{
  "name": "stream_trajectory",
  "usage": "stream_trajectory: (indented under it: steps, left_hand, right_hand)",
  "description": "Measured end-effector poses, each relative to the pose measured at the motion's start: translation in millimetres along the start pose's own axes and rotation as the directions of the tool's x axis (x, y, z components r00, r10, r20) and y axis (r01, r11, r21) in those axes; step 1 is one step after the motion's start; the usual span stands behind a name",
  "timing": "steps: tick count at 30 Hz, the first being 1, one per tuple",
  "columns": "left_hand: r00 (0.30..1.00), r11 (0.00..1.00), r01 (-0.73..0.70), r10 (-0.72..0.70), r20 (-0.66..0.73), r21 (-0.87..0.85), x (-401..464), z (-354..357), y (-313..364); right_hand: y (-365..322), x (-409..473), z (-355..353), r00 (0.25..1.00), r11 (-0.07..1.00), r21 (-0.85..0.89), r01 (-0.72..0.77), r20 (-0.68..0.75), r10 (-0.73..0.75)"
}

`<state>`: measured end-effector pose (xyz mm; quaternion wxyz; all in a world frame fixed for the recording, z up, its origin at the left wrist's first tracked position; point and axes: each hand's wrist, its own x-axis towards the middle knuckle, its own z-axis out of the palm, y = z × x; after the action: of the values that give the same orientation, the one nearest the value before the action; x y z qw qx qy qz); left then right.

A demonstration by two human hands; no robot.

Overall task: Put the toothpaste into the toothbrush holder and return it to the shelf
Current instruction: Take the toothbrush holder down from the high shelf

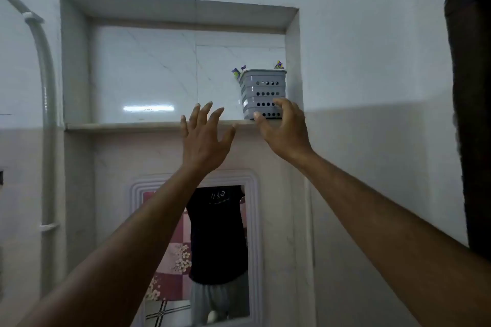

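Note:
A grey perforated toothbrush holder (261, 93) stands upright at the right end of the recessed wall shelf (119, 125), close to the niche's right wall. Purple and yellow tips (279, 64) poke above its rim; I cannot tell which is the toothpaste. My right hand (284, 130) is raised just in front of the holder's lower part, fingers curled and apart, holding nothing. My left hand (203, 135) is up in front of the shelf edge, left of the holder, fingers spread and empty.
A white pipe (46, 103) runs down the wall at the left. A framed mirror (249, 220) hangs below the shelf and reflects a person's torso. A dark door edge (470, 114) stands at the far right.

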<state>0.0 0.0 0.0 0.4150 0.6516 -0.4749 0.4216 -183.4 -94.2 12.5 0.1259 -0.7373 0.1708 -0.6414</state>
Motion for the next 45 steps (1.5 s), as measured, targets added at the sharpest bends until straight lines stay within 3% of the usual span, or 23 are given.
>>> stream_trajectory:
  steps: [5, 16, 29, 36, 45]
  left_hand:
    - [0.999, 0.998, 0.046, -0.046, 0.002, 0.046, 18.9, 16.2, 2.2]
    - [0.994, 0.987, 0.103, -0.098, -0.046, 0.124, 25.8, 37.5, -2.1]
    - [0.992, 0.992, 0.124, -0.123, -0.029, 0.015, 19.5, 27.6, 6.6]
    - [0.996, 0.994, 0.039, -0.047, -0.076, -0.103, -19.0, 11.6, 17.1]
    - [0.995, 0.982, 0.09, -0.08, 0.065, -0.164, -114.8, 1.8, 8.9]
  right_hand:
    - [4.6, 27.5, 16.9, 0.999, 0.994, -0.1, -0.035, -0.027, 0.033]
    - [24.1, 58.0, 37.9, 0.995, 0.994, -0.044, -0.096, -0.001, 0.096]
    - [0.8, 47.7, 13.6, 0.98, 0.984, 0.173, -0.052, -0.181, 0.084]
    - [1.8, -6.0, -9.1, 0.966, 0.964, 0.264, 0.017, -0.252, 0.052]
    - [41.3, -123.2, -3.6, 0.974, 0.925, 0.356, -0.131, -0.13, 0.188]
